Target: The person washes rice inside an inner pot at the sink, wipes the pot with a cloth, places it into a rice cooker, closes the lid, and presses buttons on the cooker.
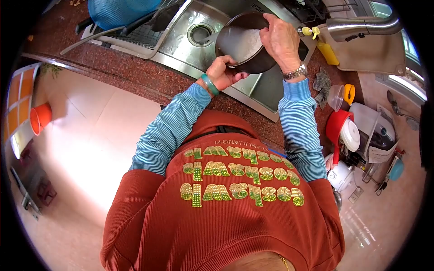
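A dark round pot point(228, 45) is tilted toward the left over the steel sink point(181, 34), with cloudy whitish contents, perhaps rice in water, gathered inside it. My right hand point(280, 43), with a metal watch at the wrist, grips the pot's upper right rim. At the lower left rim, my left hand point(220, 73) holds the pot with its thumb at the edge and its fingers partly underneath. A green bangle point(209, 85) circles my left wrist. To the left of the pot lies the sink's drain point(200, 35).
A blue basket point(120, 13) stands at the upper left beside a dish rack. The faucet point(364, 29), a cutting board point(375, 56) and a yellow bottle point(328, 53) are at right. Lower right are a grey cloth point(322, 86) and a red pan point(337, 128).
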Demonstrator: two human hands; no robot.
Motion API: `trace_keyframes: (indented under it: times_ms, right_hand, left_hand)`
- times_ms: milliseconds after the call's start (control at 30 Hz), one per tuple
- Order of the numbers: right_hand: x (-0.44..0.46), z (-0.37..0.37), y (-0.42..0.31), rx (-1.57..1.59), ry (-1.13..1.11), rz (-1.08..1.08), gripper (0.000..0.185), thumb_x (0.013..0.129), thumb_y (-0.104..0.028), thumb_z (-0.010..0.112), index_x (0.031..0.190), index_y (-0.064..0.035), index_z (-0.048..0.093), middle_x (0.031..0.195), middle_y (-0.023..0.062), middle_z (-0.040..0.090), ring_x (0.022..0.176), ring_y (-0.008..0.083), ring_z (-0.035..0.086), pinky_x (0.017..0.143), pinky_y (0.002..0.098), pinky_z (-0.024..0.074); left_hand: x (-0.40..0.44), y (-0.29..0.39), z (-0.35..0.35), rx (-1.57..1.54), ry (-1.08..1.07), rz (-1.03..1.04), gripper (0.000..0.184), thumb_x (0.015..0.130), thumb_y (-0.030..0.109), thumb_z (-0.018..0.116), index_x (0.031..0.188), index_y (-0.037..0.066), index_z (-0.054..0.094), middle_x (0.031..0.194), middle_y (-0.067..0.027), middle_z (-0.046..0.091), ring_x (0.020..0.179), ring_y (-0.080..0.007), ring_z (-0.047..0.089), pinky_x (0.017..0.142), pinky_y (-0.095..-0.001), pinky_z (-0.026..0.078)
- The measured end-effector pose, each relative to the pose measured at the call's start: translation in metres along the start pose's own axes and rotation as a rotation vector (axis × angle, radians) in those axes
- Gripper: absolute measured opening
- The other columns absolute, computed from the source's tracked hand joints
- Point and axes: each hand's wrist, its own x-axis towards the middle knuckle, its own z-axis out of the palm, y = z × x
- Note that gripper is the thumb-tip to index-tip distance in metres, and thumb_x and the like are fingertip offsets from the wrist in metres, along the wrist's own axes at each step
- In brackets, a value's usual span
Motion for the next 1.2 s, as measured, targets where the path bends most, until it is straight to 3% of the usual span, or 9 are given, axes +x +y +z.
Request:
trace_keyframes:
  times_ms: [300, 867, 933, 1200]
  right_hand:
    - [0.005, 0.001, -0.005, -0.023, 0.014, -0.051, 0.014, 0.068, -0.011, 0.059, 0.078, -0.0025, 0.056, 0.067, 0.0175, 0.059, 0.067, 0.0368, 0.058, 0.056, 0.0446, 0.0468]
    - [0.012, 0.0, -0.016, -0.063, 0.014, -0.095, 0.012, 0.068, -0.013, 0.061, 0.075, -0.0038, 0.057, 0.065, 0.0161, 0.059, 0.064, 0.0352, 0.059, 0.053, 0.0429, 0.0476]
    - [0.013, -0.002, -0.019, -0.081, -0.054, -0.048, 0.031, 0.069, -0.012, 0.058, 0.099, -0.0054, 0.061, 0.075, 0.0187, 0.061, 0.071, 0.0357, 0.059, 0.062, 0.0428, 0.0476]
    - [0.014, -0.006, -0.025, -0.086, -0.047, -0.088, 0.031, 0.069, -0.012, 0.059, 0.099, -0.0053, 0.06, 0.075, 0.0186, 0.061, 0.072, 0.0358, 0.059, 0.062, 0.0431, 0.0476]
  left_hand:
    - [0.0, 0.001, -0.001, 0.003, -0.021, -0.005, 0.04, 0.077, 0.013, 0.039, 0.111, -0.009, 0.04, 0.096, -0.0319, 0.053, 0.067, -0.0256, 0.054, 0.051, -0.0247, 0.046]
    - [0.003, 0.002, -0.007, -0.008, -0.094, -0.028, 0.041, 0.078, 0.015, 0.037, 0.112, -0.007, 0.041, 0.098, -0.0304, 0.054, 0.067, -0.0231, 0.052, 0.052, -0.0244, 0.044]
    - [0.003, 0.002, -0.007, -0.003, -0.098, -0.029, 0.041, 0.079, 0.015, 0.036, 0.112, -0.007, 0.041, 0.099, -0.0303, 0.054, 0.067, -0.0228, 0.052, 0.053, -0.0243, 0.044]
    - [0.003, 0.002, -0.008, -0.023, -0.15, -0.031, 0.044, 0.078, 0.018, 0.033, 0.111, -0.01, 0.042, 0.091, -0.0278, 0.057, 0.064, -0.0247, 0.056, 0.055, -0.0259, 0.046]
